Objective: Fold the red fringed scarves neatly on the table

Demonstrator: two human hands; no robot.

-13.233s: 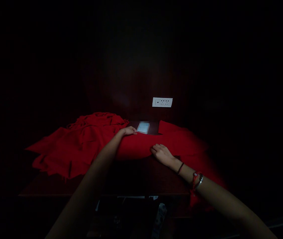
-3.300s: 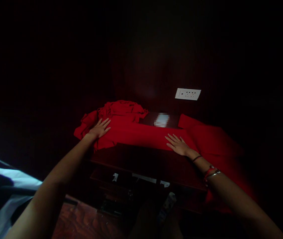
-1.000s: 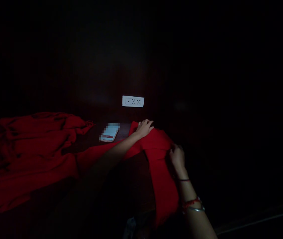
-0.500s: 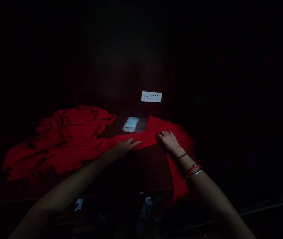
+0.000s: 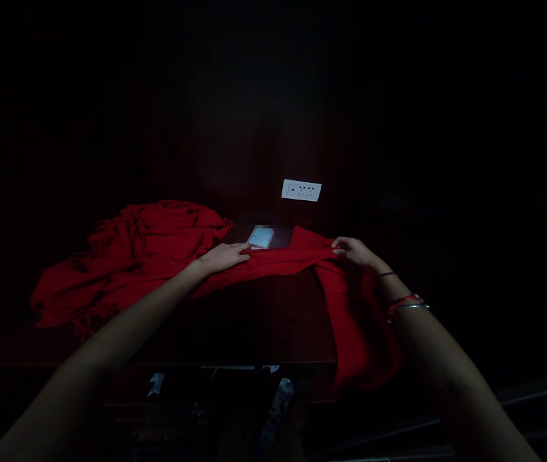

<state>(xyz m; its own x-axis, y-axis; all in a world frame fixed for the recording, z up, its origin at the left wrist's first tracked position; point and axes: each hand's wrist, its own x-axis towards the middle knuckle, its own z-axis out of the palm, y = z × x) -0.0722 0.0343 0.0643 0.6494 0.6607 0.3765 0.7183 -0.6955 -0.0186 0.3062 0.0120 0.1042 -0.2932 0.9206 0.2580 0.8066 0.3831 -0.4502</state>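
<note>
A long red scarf [image 5: 273, 262] with fringed ends stretches across the dark table. Its bunched part lies at the left, and another length hangs over the table's right edge. My left hand [image 5: 225, 256] pinches the scarf's far edge near the middle. Further right, my right hand [image 5: 354, 251] grips the same edge between thumb and fingers. Between the two hands the edge is drawn taut and slightly raised. Bracelets circle my right wrist. Just behind the scarf lies a pale, flat item [image 5: 260, 237], partly blurred out and partly covered by the cloth.
The dark wooden table [image 5: 263, 327] has its front edge toward me. A white wall socket [image 5: 301, 190] is on the wall behind. Below the tabletop are a pale patterned object [image 5: 280, 398] and a small whitish scrap [image 5: 156, 383]. Most surroundings are too dark to make out.
My hands have moved apart, the left leftward and the right rightward and slightly up. Both have closed on the scarf's far edge, which is now pulled straight and lifted.
</note>
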